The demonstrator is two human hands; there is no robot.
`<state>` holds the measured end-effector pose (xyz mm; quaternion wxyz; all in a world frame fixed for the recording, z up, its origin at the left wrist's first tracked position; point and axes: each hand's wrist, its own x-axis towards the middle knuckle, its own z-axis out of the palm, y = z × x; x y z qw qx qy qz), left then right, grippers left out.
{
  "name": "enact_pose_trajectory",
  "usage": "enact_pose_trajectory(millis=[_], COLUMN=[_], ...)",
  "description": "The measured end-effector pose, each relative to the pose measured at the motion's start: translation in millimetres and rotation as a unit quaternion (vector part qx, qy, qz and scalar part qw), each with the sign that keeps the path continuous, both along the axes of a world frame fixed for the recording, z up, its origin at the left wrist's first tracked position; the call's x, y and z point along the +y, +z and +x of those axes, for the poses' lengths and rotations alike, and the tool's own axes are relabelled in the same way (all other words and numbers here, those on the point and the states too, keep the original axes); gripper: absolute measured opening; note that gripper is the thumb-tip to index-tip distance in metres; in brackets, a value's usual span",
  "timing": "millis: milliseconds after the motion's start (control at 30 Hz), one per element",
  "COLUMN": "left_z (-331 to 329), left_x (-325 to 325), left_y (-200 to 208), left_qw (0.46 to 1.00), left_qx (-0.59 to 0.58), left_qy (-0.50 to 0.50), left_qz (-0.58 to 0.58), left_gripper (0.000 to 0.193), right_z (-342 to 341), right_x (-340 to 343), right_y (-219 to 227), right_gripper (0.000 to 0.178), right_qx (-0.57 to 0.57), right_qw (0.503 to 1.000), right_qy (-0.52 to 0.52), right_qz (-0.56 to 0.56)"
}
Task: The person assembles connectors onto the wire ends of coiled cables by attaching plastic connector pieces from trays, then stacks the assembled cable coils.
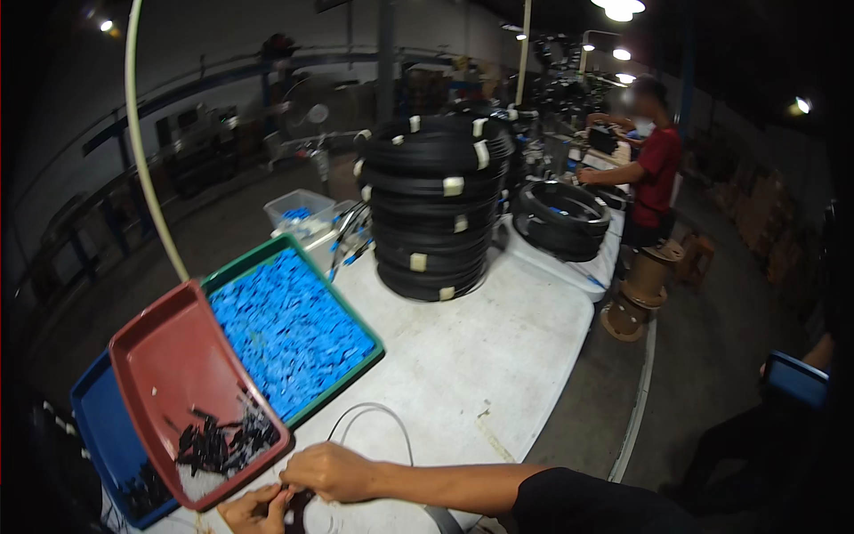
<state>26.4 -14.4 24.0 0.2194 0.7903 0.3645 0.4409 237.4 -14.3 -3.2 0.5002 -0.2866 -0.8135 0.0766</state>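
Low in the view, my left hand (253,511) and my right hand (329,473) meet over the white table near the red tray's front corner. Fingers of both hands are pinched together around a small black part (286,487), mostly covered by the fingertips. A thin dark cable (374,406) rises in a loop just behind my right hand and passes down behind my right forearm; whether it joins the black part is hidden. Nearest my hands is the red tray (169,338), with small black pieces (213,442) and clear bits in its near end.
A green tray (338,398) full of small blue pieces and a blue tray (92,425) flank the red one. Tall stacked black cable coils (436,209) stand on the white table (463,356). A person in red (656,165) works beyond; another's hand holds a tablet-like device (794,380) at right.
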Motion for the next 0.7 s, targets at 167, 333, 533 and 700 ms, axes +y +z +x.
enact_pose_trajectory(millis=[167, 333, 533, 700], left_z=[5, -5, -1, -4], left_x=[14, 19, 6, 6], left_y=[-4, -12, 0, -12], left_qw=[0.993, 0.992, 0.990, 0.988], left_qx=[-0.064, -0.068, -0.108, -0.094], left_qy=[0.008, -0.042, -0.067, -0.119], left_qz=[-0.099, -0.093, -0.068, 0.037], left_gripper=[0.013, 0.016, 0.013, 0.013], right_z=[10, 3, 0, -5], right_x=[1, 0, -13, -13], right_y=[-4, 5, 22, 17], right_gripper=[0.021, 0.020, 0.010, 0.010], right_qx=[0.014, -0.020, -0.035, -0.047], right_qw=[0.998, 0.996, 0.995, 0.995], right_qy=[-0.042, -0.035, -0.063, -0.057], right_qz=[-0.054, -0.075, -0.075, -0.068])
